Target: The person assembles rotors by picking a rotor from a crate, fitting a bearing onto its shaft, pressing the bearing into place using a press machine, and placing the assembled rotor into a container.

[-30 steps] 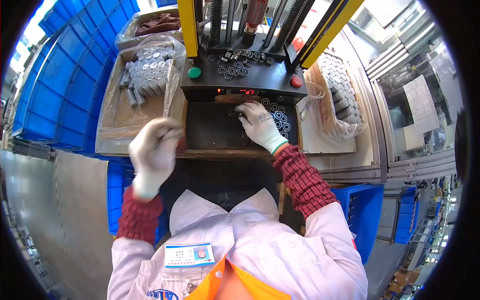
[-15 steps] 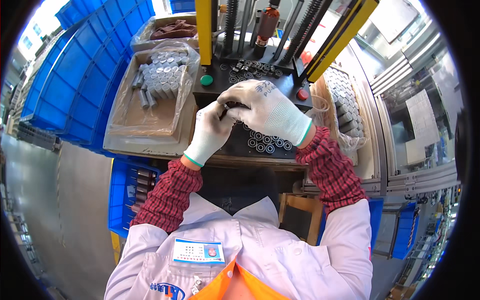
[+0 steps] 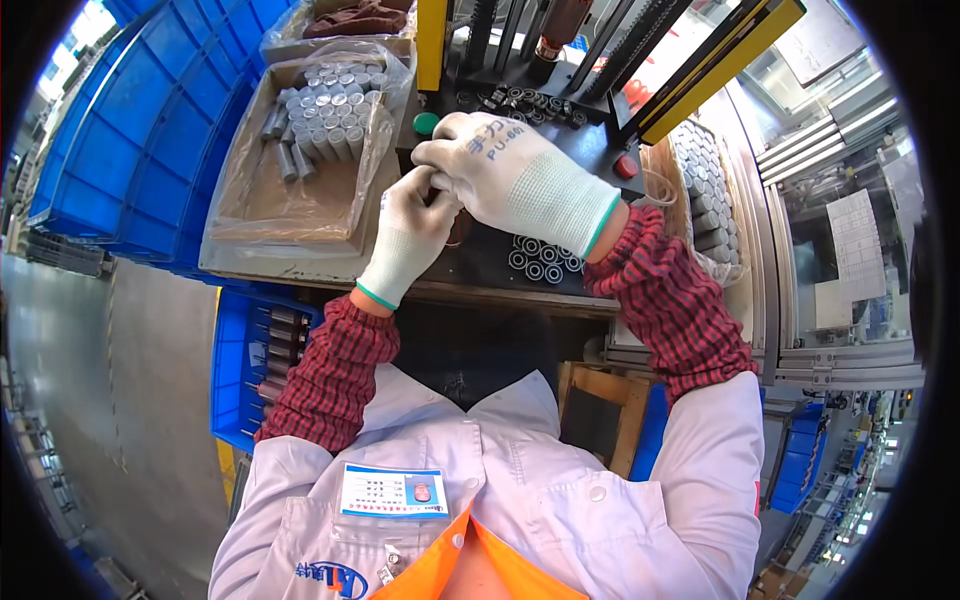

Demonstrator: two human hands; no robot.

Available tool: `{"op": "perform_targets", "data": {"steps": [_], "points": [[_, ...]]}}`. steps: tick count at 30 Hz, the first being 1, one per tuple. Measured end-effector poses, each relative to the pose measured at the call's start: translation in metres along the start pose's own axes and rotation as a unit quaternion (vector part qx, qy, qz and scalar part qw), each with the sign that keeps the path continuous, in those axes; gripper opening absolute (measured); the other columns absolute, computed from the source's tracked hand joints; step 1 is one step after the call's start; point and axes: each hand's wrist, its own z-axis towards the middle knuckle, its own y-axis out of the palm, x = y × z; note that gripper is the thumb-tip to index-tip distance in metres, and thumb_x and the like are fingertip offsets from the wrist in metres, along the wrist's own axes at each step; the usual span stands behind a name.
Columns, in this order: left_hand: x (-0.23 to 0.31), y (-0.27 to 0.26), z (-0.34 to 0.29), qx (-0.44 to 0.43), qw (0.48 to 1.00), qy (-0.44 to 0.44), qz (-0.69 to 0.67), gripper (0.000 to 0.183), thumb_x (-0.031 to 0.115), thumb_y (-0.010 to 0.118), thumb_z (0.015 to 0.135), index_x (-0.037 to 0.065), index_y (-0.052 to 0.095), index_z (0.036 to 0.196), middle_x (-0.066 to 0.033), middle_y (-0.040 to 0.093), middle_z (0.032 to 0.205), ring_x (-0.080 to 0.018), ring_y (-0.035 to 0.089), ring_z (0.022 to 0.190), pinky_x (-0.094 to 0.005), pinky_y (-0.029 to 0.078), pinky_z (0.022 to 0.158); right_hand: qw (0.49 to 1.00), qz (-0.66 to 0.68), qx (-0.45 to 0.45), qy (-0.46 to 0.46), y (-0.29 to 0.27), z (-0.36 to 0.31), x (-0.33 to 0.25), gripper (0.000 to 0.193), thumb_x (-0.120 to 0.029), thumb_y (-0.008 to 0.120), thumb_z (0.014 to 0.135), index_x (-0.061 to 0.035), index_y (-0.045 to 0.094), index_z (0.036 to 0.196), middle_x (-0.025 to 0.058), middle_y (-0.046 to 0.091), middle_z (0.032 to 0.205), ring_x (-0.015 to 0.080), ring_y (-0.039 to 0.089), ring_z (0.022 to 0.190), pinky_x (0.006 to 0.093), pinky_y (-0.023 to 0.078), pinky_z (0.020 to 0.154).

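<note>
In front of the press, my gloved left hand (image 3: 412,228) and gloved right hand (image 3: 510,178) meet with fingertips curled together. Both are closed, and whatever lies between them is hidden by the fingers. A copper-brown part (image 3: 460,229) shows partly below the right palm; I cannot tell whether it is held. Small ring bearings (image 3: 538,262) lie on the black work surface just below my right hand. More bearings (image 3: 530,104) sit on the press base beyond it. An armature with a copper winding (image 3: 560,28) stands upright in the press.
A green button (image 3: 426,124) and a red button (image 3: 626,167) flank the press base. Plastic-lined boxes of grey cylinders stand left (image 3: 335,115) and right (image 3: 708,200). Yellow press posts (image 3: 722,72) rise behind. A blue bin (image 3: 235,370) with armatures sits lower left.
Both hands have shifted slightly left and away from me, staying together. The dark gap between the fingers has closed over. The view has tilted a little, so the bench sits differently.
</note>
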Motion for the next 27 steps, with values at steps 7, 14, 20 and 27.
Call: {"op": "perform_targets", "data": {"steps": [7,14,20,27], "points": [[0.005,0.004,0.0,-0.037,0.996,-0.053,-0.054,0.011,0.004,0.073,0.094,0.0,0.07,0.105,-0.0071,0.07,0.083,-0.0106,0.066,0.083,-0.0317,0.054,0.077,0.982,-0.088,-0.096,0.135,0.007,0.012,-0.013,0.023,-0.024,0.065,0.102,-0.0023,0.067,0.109,0.0207,0.072,0.107,0.0372,0.076,0.095,0.0467,0.062,0.079],[-0.004,0.021,-0.004,-0.034,0.998,-0.006,-0.05,0.056,-0.003,0.072,0.089,-0.002,0.052,0.141,-0.0202,0.059,0.137,-0.0381,0.06,0.129,-0.0443,0.048,0.109,0.964,-0.111,-0.131,0.203,0.027,0.021,-0.007,0.028,-0.027,0.061,0.103,-0.0001,0.067,0.107,0.0173,0.08,0.09,0.0334,0.08,0.087,0.0462,0.063,0.074],[-0.017,0.023,-0.015,0.014,0.986,0.151,0.062,0.059,-0.005,0.072,0.089,-0.003,0.05,0.143,-0.0257,0.056,0.133,-0.0449,0.058,0.125,-0.0471,0.047,0.108,0.976,0.032,-0.072,0.204,0.011,0.0,-0.014,0.049,-0.04,0.068,0.099,-0.003,0.063,0.13,0.0251,0.07,0.11,0.0421,0.074,0.095,0.0496,0.06,0.085],[0.008,0.014,-0.026,0.0,0.995,0.069,0.069,0.046,-0.005,0.072,0.094,-0.001,0.054,0.136,-0.0133,0.06,0.128,-0.0251,0.061,0.112,-0.037,0.05,0.103,0.843,-0.242,0.457,0.151,-0.024,0.04,0.194,0.041,-0.022,0.067,0.099,-0.0099,0.063,0.138,0.027,0.061,0.133,0.0476,0.064,0.116,0.0549,0.053,0.1]]}}
